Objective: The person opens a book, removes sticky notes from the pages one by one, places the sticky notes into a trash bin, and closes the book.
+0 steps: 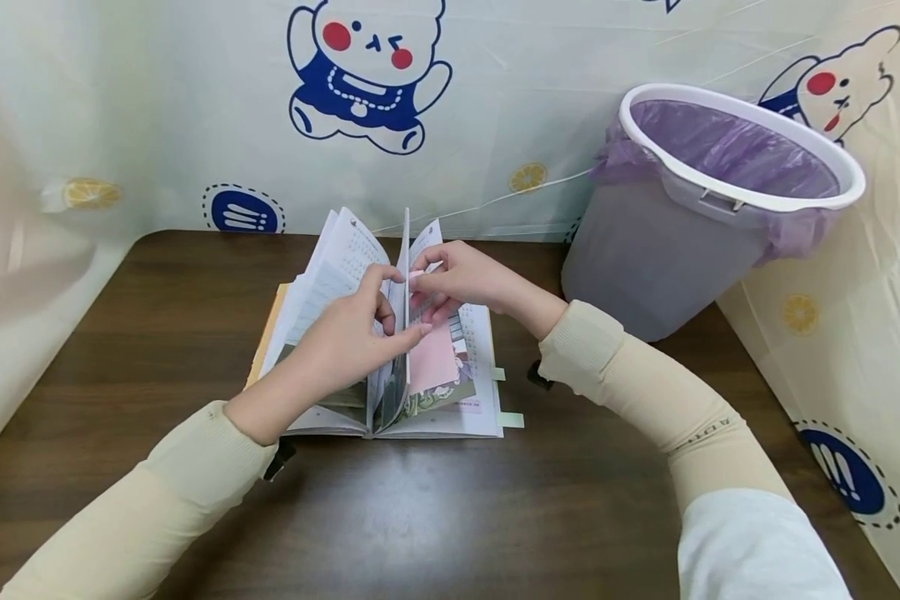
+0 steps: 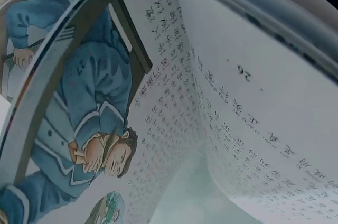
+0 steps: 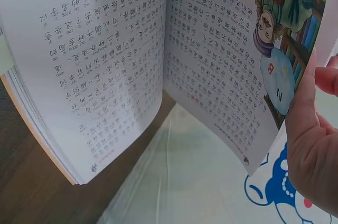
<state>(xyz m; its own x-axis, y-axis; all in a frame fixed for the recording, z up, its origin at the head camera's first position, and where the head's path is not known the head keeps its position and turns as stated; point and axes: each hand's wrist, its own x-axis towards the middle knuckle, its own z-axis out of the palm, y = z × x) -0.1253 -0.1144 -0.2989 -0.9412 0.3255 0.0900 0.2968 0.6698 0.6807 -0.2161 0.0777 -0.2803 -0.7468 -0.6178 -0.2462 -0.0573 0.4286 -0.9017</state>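
Observation:
An open book (image 1: 491, 350) lies on the table, with a bunch of its pages (image 1: 407, 250) standing upright in the middle. My left hand (image 1: 337, 333) holds these pages, index finger on their left side and thumb reaching across to the right. On the other side, my right hand (image 1: 457, 279) has its fingertips at the upright pages, pinching a piece of pink paper (image 1: 432, 362) that lies along the right-hand page. In the right wrist view the thumb (image 3: 303, 108) presses by an illustrated page's edge, beside a pink strip (image 3: 323, 39). The left wrist view shows printed pages (image 2: 158, 76) but no fingers.
Pale green tabs (image 1: 512, 420) stick out from the book's right edge. A grey bin (image 1: 645, 250) with a purple liner stands at the back right of the brown table (image 1: 420, 517). Behind hangs a white printed curtain (image 1: 495, 100).

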